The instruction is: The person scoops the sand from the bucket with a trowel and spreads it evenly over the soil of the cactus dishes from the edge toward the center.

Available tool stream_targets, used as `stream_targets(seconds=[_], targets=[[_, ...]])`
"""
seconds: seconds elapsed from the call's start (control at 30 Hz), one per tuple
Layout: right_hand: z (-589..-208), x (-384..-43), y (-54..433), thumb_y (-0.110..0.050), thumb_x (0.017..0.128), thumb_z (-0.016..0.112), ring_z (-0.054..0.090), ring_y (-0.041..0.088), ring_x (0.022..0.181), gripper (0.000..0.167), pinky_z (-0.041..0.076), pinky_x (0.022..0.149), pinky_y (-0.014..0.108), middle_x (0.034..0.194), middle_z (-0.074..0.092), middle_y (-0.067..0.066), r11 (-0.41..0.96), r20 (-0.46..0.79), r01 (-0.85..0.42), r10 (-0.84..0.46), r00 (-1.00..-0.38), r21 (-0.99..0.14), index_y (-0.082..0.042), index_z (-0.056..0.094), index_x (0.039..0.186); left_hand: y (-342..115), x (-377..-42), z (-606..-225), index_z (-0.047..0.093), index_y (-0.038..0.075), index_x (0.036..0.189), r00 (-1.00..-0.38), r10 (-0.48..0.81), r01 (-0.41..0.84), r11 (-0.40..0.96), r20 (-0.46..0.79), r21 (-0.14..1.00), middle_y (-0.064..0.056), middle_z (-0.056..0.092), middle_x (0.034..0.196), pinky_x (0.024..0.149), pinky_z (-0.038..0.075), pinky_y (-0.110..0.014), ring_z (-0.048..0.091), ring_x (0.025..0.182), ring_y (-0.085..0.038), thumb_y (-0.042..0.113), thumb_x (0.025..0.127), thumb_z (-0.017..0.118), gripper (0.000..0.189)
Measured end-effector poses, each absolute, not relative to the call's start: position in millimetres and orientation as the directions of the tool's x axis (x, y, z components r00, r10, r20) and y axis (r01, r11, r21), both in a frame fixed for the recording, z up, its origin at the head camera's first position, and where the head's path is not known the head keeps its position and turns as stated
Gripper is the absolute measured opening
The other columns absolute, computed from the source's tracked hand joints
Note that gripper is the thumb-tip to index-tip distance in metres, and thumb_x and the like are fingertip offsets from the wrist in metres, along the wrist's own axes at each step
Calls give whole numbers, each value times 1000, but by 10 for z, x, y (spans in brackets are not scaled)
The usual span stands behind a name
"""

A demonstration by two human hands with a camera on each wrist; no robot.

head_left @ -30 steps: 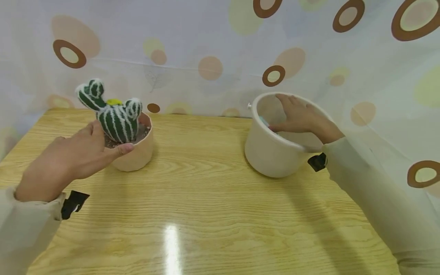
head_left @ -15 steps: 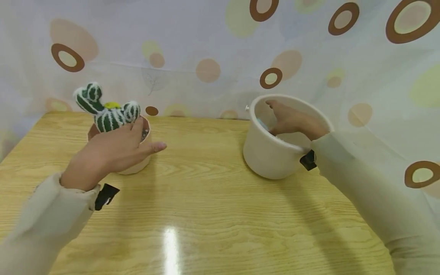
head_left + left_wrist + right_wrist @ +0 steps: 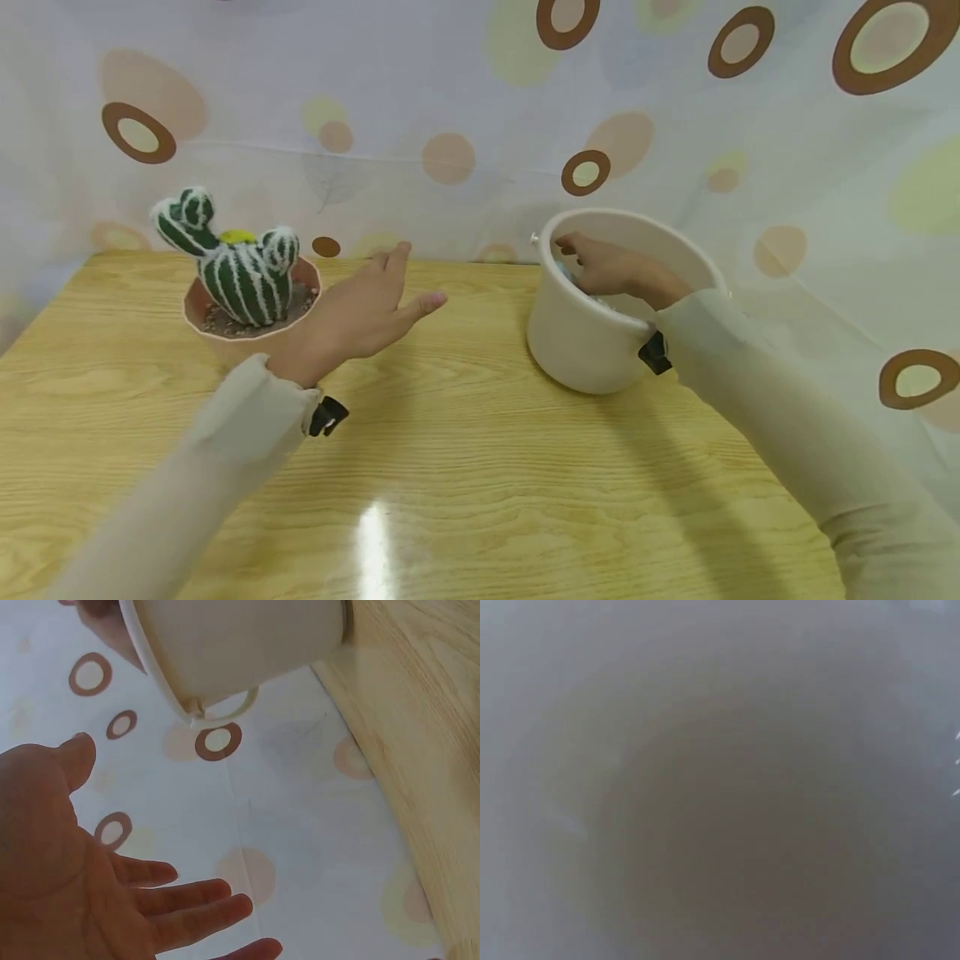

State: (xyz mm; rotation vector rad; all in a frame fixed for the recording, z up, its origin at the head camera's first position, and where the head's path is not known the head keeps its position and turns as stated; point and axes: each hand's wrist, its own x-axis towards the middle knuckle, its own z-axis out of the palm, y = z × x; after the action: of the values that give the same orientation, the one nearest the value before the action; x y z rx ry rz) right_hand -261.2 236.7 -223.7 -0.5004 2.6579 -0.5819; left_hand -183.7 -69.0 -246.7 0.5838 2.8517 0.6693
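Blue thing: a pale blue thing (image 3: 564, 271) is inside the bucket, against its left side; too little shows to name it or to judge its weight or softness.
Bucket: the off-white bucket (image 3: 581, 346) stands upright on the table, mouth up. It looks like smooth, fairly stiff plastic, probably light for its bulk, perhaps a bit slippery on the outer wall, and unlikely to break.
Bucket rim: likely the surest hold, fingers inside and thumb outside; a push low on the wall would probably just slide it.
Bucket handle: the left wrist view shows a pale loop (image 3: 238, 712) by the rim; it looks thin, so better for lifting than for steadying.
Right hand: the right hand (image 3: 611, 267) reaches over the rim into the bucket, beside the blue thing. Its index finger is bent, but I cannot tell whether it grasps anything; the right wrist view is only grey blur.
Left hand: the left hand (image 3: 360, 308) holds nothing, fingers loosely extended and thumb apart, above the table between flowerpot and bucket.
Flowerpot: the flowerpot (image 3: 232, 348) looks rigid; its fuzzy cactus (image 3: 247, 279) seems soft, so grip the pot.
Table: the wooden table (image 3: 450, 467) looks smooth and glossy.
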Motion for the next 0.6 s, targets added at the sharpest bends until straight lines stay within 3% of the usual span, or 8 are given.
stream_targets(seconds=[0.23, 0.6], targets=[[-2252, -2614, 2338, -9, 88, 55, 25, 43, 140, 61, 22, 114, 54, 149, 29, 28, 863, -306, -227, -389, -869, -451, 5, 29, 142, -343, -1941, -2541, 2, 4, 153, -899, 438, 378, 745, 24, 550, -23, 18, 156, 108, 35, -51, 31, 140, -36, 59, 97, 34, 85], [-2257, -2595, 2343, -13, 88, 59, 34, 40, 135, 58, 30, 110, 52, 147, 35, 27, 875, -331, -199, -365, -870, -441, 4, 37, 139, 83, -2093, -2566, 3, 4, 153, -879, 472, 382, 610, 69, 694, -19, 14, 158, 115, 26, -45, 23, 144, -30, 55, 98, 36, 82]])
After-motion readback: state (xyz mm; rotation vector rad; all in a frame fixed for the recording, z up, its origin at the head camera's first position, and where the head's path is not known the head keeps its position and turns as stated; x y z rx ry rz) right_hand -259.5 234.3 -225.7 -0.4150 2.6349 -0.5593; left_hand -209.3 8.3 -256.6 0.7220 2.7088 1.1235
